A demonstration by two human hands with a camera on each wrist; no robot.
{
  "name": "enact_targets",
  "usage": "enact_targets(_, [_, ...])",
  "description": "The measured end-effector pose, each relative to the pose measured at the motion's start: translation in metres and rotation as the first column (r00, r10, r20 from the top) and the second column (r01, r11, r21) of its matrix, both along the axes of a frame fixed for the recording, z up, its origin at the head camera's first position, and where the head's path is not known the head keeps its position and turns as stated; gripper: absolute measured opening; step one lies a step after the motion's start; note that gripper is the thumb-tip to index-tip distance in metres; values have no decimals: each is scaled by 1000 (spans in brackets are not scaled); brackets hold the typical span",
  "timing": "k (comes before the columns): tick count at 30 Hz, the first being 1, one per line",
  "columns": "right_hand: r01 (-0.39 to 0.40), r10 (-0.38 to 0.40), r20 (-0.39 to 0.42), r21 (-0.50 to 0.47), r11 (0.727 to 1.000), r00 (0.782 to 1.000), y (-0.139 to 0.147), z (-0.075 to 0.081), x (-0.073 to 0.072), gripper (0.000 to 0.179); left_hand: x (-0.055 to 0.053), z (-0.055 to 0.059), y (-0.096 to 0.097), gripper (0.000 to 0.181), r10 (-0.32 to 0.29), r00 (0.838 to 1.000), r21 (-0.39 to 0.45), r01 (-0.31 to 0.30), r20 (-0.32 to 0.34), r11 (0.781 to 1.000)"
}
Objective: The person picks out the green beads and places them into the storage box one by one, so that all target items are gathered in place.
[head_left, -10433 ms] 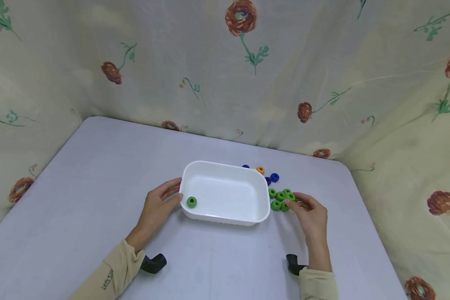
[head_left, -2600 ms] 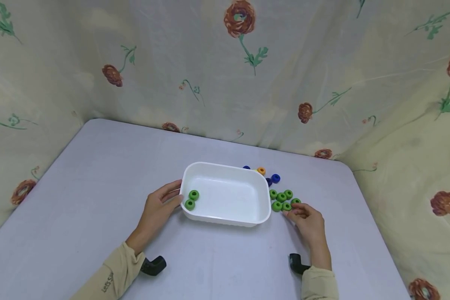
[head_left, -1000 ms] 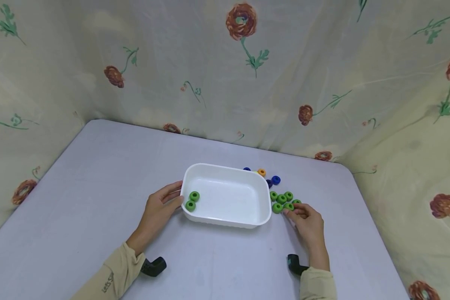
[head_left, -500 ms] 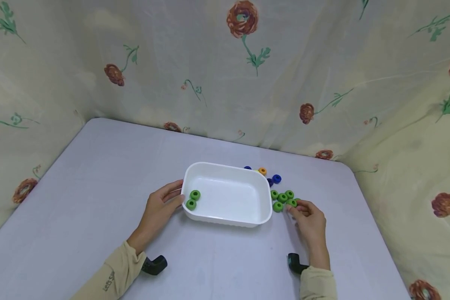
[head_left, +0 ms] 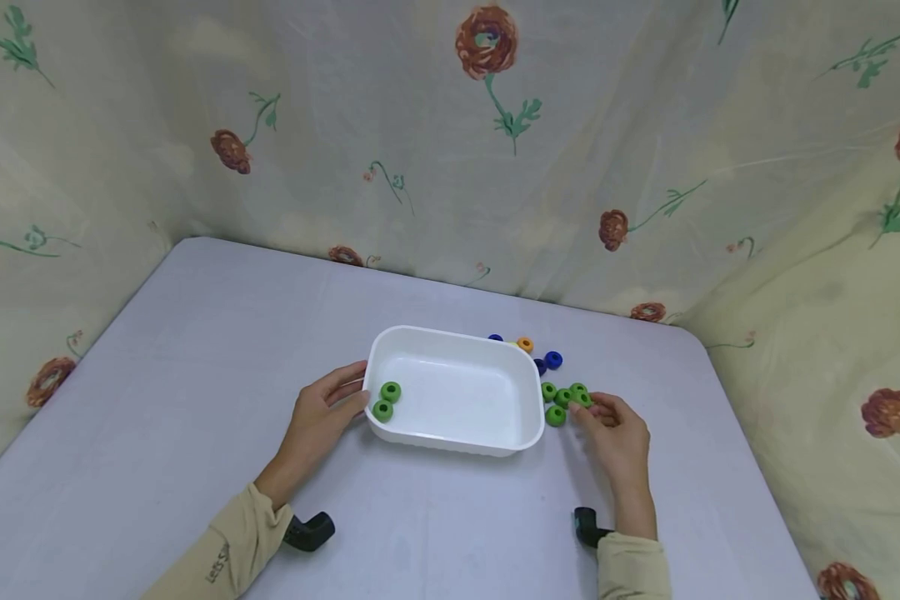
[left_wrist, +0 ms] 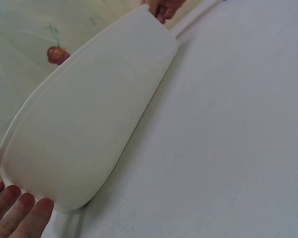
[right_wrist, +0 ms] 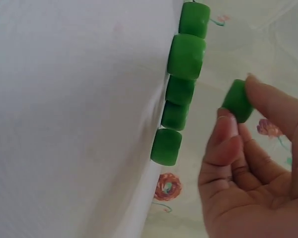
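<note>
My right hand [head_left: 617,435] pinches a green bead [right_wrist: 238,101] between thumb and fingers. The right wrist view shows this barrel-shaped bead raised off the table, apart from a row of several green beads [right_wrist: 186,56]. A shallow white plastic tray [head_left: 450,443] sits to the left of the pile. At its left end, my left hand [head_left: 318,417] holds the rim and wall; in the left wrist view, fingertips [left_wrist: 42,206] lie against the outer wall. Inside the tray, two green beads [head_left: 391,392] rest in the near left corner, their holes facing up.
Behind the tray's right side lie dark blue beads [head_left: 553,360] and an orange bead [head_left: 525,344]; the tray partly hides some. The white tabletop [head_left: 420,525] ends at a flowered curtain [head_left: 420,167]. Black curved pieces [head_left: 309,532] show at both wrists.
The right hand has picked a green bead from the near side of the pile and lifted it. Compared with the oldest frame, the tray holds two green beads instead of one. The left hand stays put.
</note>
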State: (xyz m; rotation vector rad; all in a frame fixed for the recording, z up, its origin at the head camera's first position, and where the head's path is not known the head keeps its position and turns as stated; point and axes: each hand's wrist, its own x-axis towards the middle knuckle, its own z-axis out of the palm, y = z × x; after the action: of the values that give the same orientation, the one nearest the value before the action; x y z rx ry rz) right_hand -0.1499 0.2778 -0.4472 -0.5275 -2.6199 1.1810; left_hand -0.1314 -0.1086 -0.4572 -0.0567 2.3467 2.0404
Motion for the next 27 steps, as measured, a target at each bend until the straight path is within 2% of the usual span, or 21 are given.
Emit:
enact_targets(5, [-28, 28, -37, 5, 1000, 999, -10, 6, -1, 38, 0, 0, -1, 47, -5, 1000, 19, 5, 0, 1000])
enact_targets(16, [-94, 93, -46, -11, 996, 995, -48, 23, -9, 36, 0, -2, -2, 48, 11, 1000, 14, -11, 10, 1000])
enact_targets(22, [-183, 182, -36, -35, 982, 983, -71, 32, -14, 38, -1, -2, -1, 48, 10, 1000, 5, -10, 1, 1000])
enact_targets(27, [-272, 272, -25, -2, 962, 962, -89, 32, -18, 38, -2, -2, 0, 47, -4, 1000, 16, 4, -16, 1000])
